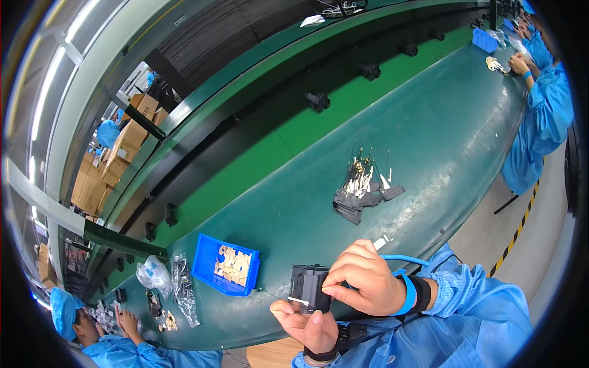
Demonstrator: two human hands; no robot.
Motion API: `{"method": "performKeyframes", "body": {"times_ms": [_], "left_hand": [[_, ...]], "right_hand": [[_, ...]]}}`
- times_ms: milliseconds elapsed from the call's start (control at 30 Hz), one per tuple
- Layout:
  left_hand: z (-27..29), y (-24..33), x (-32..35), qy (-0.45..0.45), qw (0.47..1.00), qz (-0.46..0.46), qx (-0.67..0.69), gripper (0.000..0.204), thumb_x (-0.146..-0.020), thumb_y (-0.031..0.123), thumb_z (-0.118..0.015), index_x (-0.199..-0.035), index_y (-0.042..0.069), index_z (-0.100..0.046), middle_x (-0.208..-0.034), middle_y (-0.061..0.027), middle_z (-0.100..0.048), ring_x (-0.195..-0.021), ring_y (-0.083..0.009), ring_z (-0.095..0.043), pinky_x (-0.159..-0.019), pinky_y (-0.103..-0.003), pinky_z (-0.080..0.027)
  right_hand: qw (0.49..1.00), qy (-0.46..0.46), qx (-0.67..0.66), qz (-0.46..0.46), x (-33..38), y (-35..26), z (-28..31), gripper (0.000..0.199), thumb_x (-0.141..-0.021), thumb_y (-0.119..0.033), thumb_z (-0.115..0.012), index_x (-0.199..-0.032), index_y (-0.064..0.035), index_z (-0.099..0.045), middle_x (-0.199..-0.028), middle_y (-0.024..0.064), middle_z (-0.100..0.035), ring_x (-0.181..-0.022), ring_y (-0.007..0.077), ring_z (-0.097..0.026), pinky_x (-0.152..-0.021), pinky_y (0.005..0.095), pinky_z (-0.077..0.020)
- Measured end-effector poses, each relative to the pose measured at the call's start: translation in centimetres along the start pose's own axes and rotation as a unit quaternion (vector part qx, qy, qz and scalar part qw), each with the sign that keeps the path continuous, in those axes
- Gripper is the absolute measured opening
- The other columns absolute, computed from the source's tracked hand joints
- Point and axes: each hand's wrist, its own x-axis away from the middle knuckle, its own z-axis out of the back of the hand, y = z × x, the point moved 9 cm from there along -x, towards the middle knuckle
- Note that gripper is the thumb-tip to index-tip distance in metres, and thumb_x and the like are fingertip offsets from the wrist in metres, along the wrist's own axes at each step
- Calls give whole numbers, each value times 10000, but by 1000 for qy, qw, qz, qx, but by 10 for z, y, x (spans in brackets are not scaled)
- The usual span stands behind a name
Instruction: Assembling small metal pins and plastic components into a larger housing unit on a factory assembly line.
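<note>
A boxy black plastic housing (308, 283) is held up over the table's near edge between my two hands. My left hand (311, 331) is closed on it from below, the thumb against its lower edge. From the right, my right hand (363, 277) pinches its side with thumb and fingers. A small white strip (299, 301) shows at the housing's lower left, by my left fingertips, and a thin dark wire (268, 292) sticks out to the left there. Whether the wire is fixed to the housing I cannot tell.
A blue bin (226, 265) of beige flat pieces stands left of my hands. Beyond them lies a pile of black parts with wires and white ends (362, 187). Clear plastic bags (154, 274) lie further left. Black units (317, 102) line the green conveyor (276, 153). Co-workers sit at both sides.
</note>
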Motion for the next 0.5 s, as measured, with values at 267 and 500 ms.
{"method": "performKeyframes", "body": {"times_ms": [267,500], "left_hand": [[2,-4,-1,-1,1000,9,-9,487,-661,0,-681,-957,122,-314,-864,-48,-470,-821,-159,-498,-773,-320,-433],[-2,-1,-3,15,1000,-3,-5,483,-664,14,-692,-945,117,-314,-827,-42,-474,-786,-149,-502,-764,-308,-429]], "right_hand": [[1000,-9,29,5,-1,-1,1,65,-772,-126,-649,-767,-94,-593,-719,3,-555,-686,176,-503,-711,325,-318],[999,-14,48,13,-4,-3,0,63,-768,-115,-646,-764,-93,-587,-712,7,-540,-677,179,-498,-711,328,-324]]}}
